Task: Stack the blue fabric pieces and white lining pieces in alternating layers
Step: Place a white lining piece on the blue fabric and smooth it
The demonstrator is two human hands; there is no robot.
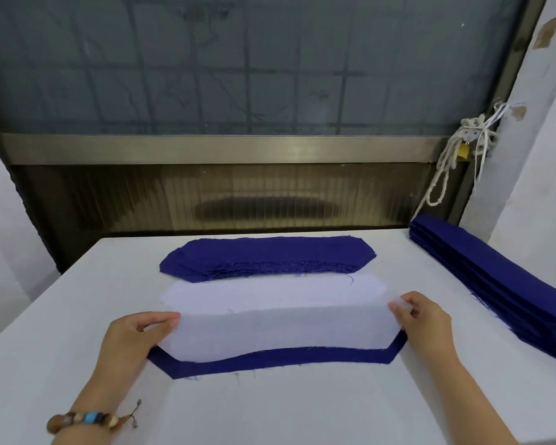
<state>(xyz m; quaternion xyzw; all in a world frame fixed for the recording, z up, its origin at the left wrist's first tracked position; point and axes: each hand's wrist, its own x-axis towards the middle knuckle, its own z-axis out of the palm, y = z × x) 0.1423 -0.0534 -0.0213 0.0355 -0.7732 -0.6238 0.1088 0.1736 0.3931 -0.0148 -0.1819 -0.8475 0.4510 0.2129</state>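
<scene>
A white lining piece (280, 334) is held over a blue fabric piece (270, 358) that lies on the table near me, its blue front edge showing below the lining. My left hand (138, 332) pinches the lining's left end. My right hand (424, 319) pinches its right end. Behind lies a pile of white lining pieces (270, 292), and farther back a pile of blue fabric pieces (267, 256).
The white table (270, 412) ends at a window frame (219, 149) at the back. A long stack of folded blue cloth (495, 284) runs along the right edge. A white rope with a padlock (463, 149) hangs at the right. White walls flank both sides.
</scene>
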